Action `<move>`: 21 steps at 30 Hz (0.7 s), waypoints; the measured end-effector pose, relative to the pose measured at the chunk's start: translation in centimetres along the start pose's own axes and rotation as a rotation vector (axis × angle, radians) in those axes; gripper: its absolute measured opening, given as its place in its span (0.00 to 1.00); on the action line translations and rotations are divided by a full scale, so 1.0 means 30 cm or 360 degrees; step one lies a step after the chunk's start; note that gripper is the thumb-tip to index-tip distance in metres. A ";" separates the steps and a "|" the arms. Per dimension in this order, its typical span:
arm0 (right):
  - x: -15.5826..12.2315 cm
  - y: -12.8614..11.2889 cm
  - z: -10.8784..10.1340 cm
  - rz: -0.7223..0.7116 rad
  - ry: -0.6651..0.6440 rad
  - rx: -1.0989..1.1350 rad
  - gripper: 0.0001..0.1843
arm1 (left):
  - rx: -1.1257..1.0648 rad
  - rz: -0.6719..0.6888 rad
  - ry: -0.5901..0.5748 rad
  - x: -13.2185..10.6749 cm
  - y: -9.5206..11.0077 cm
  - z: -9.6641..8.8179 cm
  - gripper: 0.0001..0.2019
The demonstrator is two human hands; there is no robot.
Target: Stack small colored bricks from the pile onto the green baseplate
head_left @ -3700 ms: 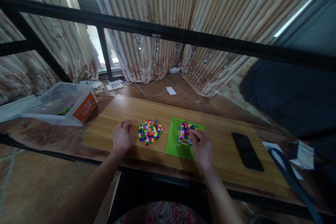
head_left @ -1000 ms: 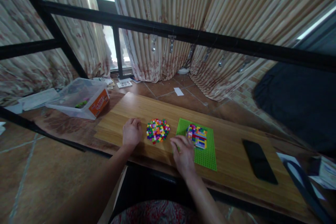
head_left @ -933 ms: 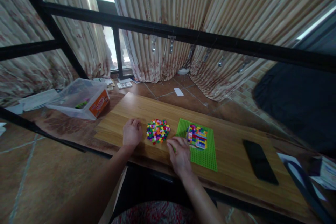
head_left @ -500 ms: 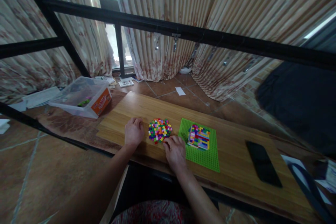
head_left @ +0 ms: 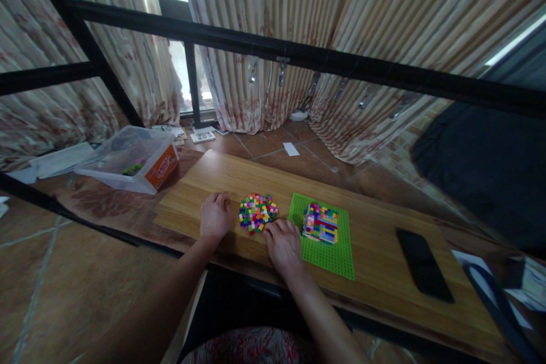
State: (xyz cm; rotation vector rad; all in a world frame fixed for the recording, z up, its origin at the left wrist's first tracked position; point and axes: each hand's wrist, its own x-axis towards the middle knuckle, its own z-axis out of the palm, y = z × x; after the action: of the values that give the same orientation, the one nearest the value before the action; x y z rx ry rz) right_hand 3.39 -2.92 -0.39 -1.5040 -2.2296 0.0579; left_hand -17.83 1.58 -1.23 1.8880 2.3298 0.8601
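Observation:
A loose pile of small colourful toy bricks [head_left: 257, 211] lies on the wooden table. To its left, my left hand [head_left: 215, 216] rests on the wood with its fingers curled in, and what is inside them, if anything, is hidden. My right hand [head_left: 283, 242] is at the pile's lower right edge, fingers bent and close together, the fingertips near the bricks. Whatever it pinches is too small to make out. Right of that hand lies a green baseplate [head_left: 327, 264], bearing a low block built of many-coloured bricks [head_left: 321, 223].
A black phone [head_left: 424, 264] lies on the right part of the wooden table [head_left: 375, 250]. Beyond the table's left end stands a clear plastic box [head_left: 132, 159] with an orange label and some green pieces inside. A dark metal rail [head_left: 264, 45] crosses above, before the curtains.
The whole view has shifted slightly. My right hand stays at the pile's edge with its fingers a little changed, and my left hand keeps its place on the table.

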 end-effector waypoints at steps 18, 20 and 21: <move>-0.023 0.001 0.041 0.0051 0.0112 0.0049 0.05 | -0.0041 0.0013 0.0006 -0.002 0.000 0.000 0.13; -0.027 0.004 0.049 0.0050 0.0155 0.0080 0.05 | -0.0037 0.0015 0.0009 -0.002 -0.001 0.000 0.14; -0.030 0.006 0.054 0.0054 0.0185 0.0109 0.05 | -0.0033 0.0013 0.0015 -0.002 -0.001 0.001 0.14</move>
State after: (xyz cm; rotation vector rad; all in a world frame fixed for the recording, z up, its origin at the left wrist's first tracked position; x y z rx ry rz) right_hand 3.20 -3.32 -2.19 -1.4706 -2.0902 0.0549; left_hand -17.83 1.54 -1.29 1.8909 2.3105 0.8926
